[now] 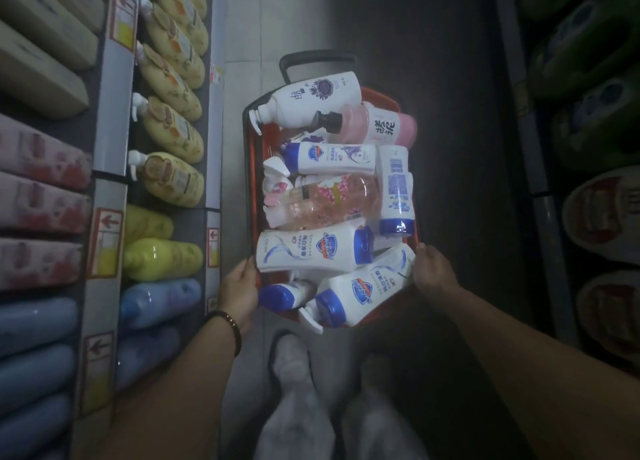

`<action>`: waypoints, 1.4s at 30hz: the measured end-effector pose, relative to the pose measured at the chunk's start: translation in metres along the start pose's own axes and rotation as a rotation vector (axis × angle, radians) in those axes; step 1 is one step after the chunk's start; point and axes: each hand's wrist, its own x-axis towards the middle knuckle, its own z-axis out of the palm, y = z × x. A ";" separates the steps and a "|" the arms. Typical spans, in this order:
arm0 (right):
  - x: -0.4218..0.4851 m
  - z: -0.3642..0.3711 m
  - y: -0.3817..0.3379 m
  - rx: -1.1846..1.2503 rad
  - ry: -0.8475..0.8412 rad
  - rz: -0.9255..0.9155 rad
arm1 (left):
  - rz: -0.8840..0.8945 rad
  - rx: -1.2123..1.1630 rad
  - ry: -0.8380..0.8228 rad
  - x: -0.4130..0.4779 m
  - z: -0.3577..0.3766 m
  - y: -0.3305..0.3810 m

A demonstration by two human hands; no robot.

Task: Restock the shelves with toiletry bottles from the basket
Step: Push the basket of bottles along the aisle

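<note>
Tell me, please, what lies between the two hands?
In the head view, the red basket's near end with white blue-capped bottles lies between the left hand and right hand.

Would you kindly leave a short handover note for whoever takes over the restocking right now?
Left hand grips the basket at its near left rim; right hand grips the near right rim.
The basket is in the aisle beside the shelves, piled with bottles lying flat.
Done: nothing apparent; the basket is full.
Left: move every bottle onto the shelves.
</note>
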 end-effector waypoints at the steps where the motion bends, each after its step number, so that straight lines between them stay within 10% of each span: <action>1: -0.005 0.001 0.010 0.003 0.002 -0.007 | 0.013 0.007 0.010 -0.004 -0.001 -0.010; 42: -0.217 0.031 0.352 -0.133 -0.014 -0.034 | -0.002 0.009 -0.081 -0.198 -0.093 -0.342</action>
